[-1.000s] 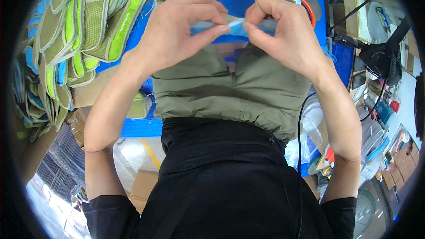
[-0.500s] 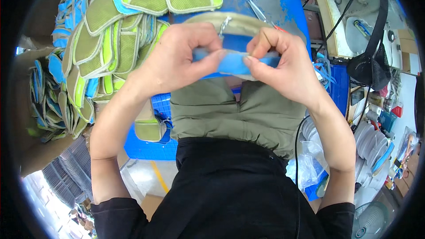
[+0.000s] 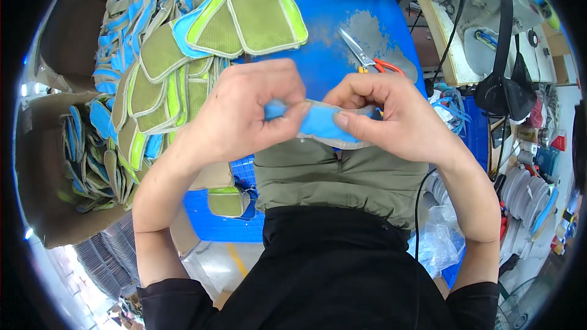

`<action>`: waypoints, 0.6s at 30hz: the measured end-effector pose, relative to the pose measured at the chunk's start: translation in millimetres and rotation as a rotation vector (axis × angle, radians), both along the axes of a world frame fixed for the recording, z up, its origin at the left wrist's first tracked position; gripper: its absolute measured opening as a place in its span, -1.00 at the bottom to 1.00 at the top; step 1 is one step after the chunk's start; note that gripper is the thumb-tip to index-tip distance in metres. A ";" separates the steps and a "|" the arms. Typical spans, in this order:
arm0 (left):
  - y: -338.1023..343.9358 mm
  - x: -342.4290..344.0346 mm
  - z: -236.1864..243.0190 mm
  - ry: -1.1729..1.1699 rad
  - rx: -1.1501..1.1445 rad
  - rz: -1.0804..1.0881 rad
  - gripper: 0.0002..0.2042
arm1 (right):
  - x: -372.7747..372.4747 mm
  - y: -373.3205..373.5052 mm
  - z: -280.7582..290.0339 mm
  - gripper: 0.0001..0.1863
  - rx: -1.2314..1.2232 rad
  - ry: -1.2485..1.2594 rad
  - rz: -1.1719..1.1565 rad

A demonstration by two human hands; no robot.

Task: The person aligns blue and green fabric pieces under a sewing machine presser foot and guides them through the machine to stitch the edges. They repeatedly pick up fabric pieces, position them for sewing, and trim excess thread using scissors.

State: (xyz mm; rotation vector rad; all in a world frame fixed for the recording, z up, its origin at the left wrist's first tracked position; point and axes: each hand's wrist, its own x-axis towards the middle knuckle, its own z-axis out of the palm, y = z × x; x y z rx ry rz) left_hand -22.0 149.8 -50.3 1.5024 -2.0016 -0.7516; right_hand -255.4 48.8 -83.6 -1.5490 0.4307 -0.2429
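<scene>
I see the left hand [image 3: 255,107] and the right hand [image 3: 394,116], fingers [image 3: 358,84] closed, pinching one blue, grey-edged fabric strip [image 3: 323,124] above the olive cloth trousers [image 3: 342,177].

The scene is viewed from the person's head, through the left of two wide fisheye cameras worn side by side. The lens is pointed steeply down: the black cloth top [image 3: 342,269] is seen from above at the lower edge, and the bare left hand [image 3: 260,107] and bare right hand [image 3: 391,119] are framed at close range, above the middle. Beyond them, the blue-topped table [image 3: 324,0] is looked down upon, its far edge cropped. Past its right edge, a pale worktop [image 3: 468,64] is taken in. Straight lines are bowed toward the dark, rounded border.
</scene>
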 end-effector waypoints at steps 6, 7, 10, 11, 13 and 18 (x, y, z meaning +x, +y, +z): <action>0.4 -0.5 3.3 -0.051 0.003 -0.013 -0.89 | -0.2 1.7 0.7 -0.81 -0.096 0.003 -0.008; 0.1 -0.7 3.2 -0.054 0.000 -0.014 -0.89 | -0.6 1.7 0.2 -0.81 -0.109 -0.001 -0.017; -0.6 4.7 2.1 0.007 0.052 -0.038 -0.88 | -1.7 1.3 -1.6 -0.81 -0.143 -0.011 -0.032; 0.0 5.9 2.1 0.044 0.055 -0.046 -0.88 | -2.3 1.5 -1.6 -0.81 -0.151 -0.011 -0.032; 1.0 7.5 1.7 0.122 0.059 -0.067 -0.88 | -3.8 1.7 -0.9 -0.82 -0.171 -0.004 -0.037; 7.7 13.3 -5.3 0.179 0.130 -0.019 -0.83 | -5.0 2.1 1.1 -0.83 -0.216 -0.003 -0.027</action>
